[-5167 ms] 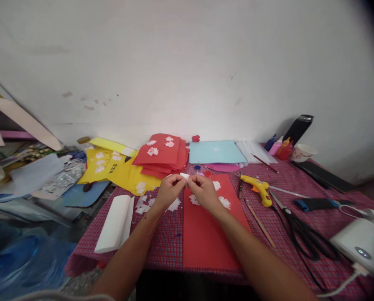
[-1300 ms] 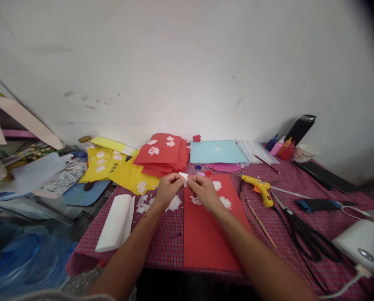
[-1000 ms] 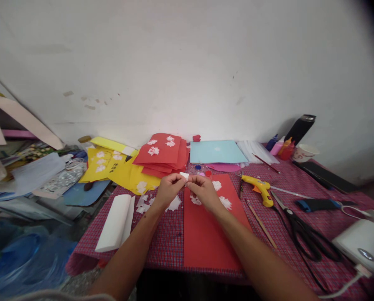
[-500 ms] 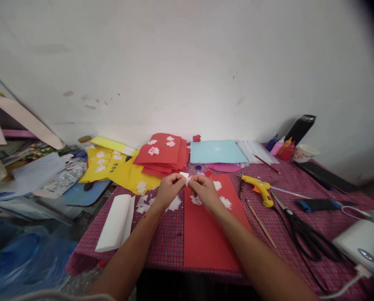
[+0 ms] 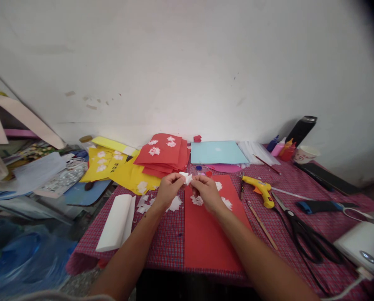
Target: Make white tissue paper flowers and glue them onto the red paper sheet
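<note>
A small piece of white paper (image 5: 187, 178) is pinched between the fingertips of both hands, above the top of a red sheet. My left hand (image 5: 169, 189) grips its left side and my right hand (image 5: 206, 191) its right side. Beneath my right hand lies the red sheet (image 5: 212, 242), with white paper flowers (image 5: 227, 203) on its upper part; my hand hides some of that area. Loose white paper scraps (image 5: 143, 205) lie left of the sheet, near my left forearm, beside a folded white paper (image 5: 114, 223).
On the right lie a yellow glue gun (image 5: 258, 187), black-handled scissors (image 5: 306, 234), a thin wooden stick (image 5: 262, 225) and a white box (image 5: 359, 246) with a cable. Red cards (image 5: 161, 150), yellow sheets (image 5: 132, 175) and a light-blue sheet (image 5: 218, 152) lie along the wall.
My fingertips have shifted slightly apart, and more of the white paper shows between them. The view has moved very slightly; the things on the table stay in place.
</note>
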Demonstrator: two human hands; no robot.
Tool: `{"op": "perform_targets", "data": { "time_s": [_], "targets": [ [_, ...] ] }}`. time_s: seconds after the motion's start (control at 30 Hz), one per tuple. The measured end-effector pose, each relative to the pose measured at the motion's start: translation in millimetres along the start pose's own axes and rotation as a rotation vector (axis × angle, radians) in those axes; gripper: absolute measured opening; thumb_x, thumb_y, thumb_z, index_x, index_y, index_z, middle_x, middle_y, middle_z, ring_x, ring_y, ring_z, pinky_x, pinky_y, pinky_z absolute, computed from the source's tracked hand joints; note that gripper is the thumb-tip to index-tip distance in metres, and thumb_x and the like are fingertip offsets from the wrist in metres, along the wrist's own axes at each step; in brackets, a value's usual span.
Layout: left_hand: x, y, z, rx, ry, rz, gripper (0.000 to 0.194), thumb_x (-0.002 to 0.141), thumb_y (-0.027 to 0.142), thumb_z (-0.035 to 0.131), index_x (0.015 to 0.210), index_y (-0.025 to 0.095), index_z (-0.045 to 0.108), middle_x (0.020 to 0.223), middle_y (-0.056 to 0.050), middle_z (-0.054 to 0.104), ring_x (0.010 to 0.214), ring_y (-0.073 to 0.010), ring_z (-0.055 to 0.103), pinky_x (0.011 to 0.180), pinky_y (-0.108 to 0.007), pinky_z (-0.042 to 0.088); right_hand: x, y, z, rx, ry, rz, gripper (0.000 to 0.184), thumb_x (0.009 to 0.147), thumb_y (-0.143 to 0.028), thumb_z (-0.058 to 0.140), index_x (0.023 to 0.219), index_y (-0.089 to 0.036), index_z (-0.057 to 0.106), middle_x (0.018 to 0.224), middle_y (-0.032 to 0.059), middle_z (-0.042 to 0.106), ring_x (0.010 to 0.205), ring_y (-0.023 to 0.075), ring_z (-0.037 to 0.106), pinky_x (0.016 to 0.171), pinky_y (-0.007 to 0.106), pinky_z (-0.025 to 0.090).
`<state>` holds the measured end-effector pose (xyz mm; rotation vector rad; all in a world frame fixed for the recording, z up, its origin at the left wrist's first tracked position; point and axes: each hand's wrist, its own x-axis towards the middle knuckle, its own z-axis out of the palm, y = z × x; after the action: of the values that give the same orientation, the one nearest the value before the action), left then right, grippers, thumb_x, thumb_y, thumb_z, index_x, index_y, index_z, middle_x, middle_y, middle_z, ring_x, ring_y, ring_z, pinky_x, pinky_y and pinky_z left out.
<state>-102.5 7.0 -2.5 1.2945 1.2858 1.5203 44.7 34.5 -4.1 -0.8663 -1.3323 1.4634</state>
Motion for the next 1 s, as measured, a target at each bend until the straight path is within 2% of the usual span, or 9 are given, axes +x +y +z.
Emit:
{"op": "perform_targets", "data": {
  "time_s": [0.23,0.53,0.7,0.83,1.0],
  "targets": [
    [0.2,-0.7,0.2,-0.034,-0.013,-0.011,0.016,0.078,0.029,0.063,0.071,0.015,0.063,0.066,0.0,0.061,0.064,-0.0121,0.054,0.064,-0.024,0.043,-0.8,-1.3,-0.9,0.032,-0.024,0.017,0.015,0.076,-0.028,0.06,0.064,-0.019,0.057,0.045,-0.0053,0.052,0.038,0.0093,0.042,0.037,0.021,0.029],
    [-0.8,1.7,0.0,-0.026,-0.037,-0.007,0.016,0.08,0.029,0.063,0.07,0.015,0.063,0.065,0.001,0.059,0.063,-0.0109,0.051,0.061,-0.023,0.04,-1.6,-0.7,0.5,-0.056,-0.041,-0.057,0.017,0.078,-0.03,0.062,0.066,-0.02,0.055,0.047,-0.0069,0.048,0.041,0.0089,0.04,0.04,0.021,0.031],
    [-0.4,0.7,-0.1,-0.051,-0.082,-0.004,0.017,0.08,0.031,0.065,0.078,0.015,0.068,0.071,0.0,0.062,0.067,-0.0116,0.053,0.065,-0.023,0.042,-1.2,0.0,0.7,-0.108,-0.017,-0.104,0.019,0.078,-0.033,0.062,0.067,-0.019,0.054,0.052,-0.0068,0.046,0.044,0.0089,0.039,0.042,0.021,0.031],
    [-0.1,0.4,-0.3,-0.055,-0.105,-0.004,0.02,0.075,0.032,0.073,0.083,0.015,0.071,0.078,-0.002,0.066,0.071,-0.0128,0.055,0.069,-0.025,0.043,-0.2,0.4,0.9,-0.159,-0.015,-0.119,0.021,0.08,-0.035,0.061,0.067,-0.02,0.054,0.051,-0.0066,0.046,0.045,0.0097,0.039,0.043,0.022,0.03],
    [-0.5,2.4,-0.3,-0.005,-0.084,0.025,0.019,0.077,0.034,0.069,0.077,0.015,0.071,0.072,-0.001,0.064,0.067,-0.0125,0.054,0.065,-0.024,0.042,-0.1,1.6,0.3,-0.155,-0.017,-0.14,0.021,0.079,-0.034,0.061,0.065,-0.02,0.054,0.053,-0.0063,0.046,0.047,0.0096,0.038,0.045,0.022,0.031]
  ]
}}
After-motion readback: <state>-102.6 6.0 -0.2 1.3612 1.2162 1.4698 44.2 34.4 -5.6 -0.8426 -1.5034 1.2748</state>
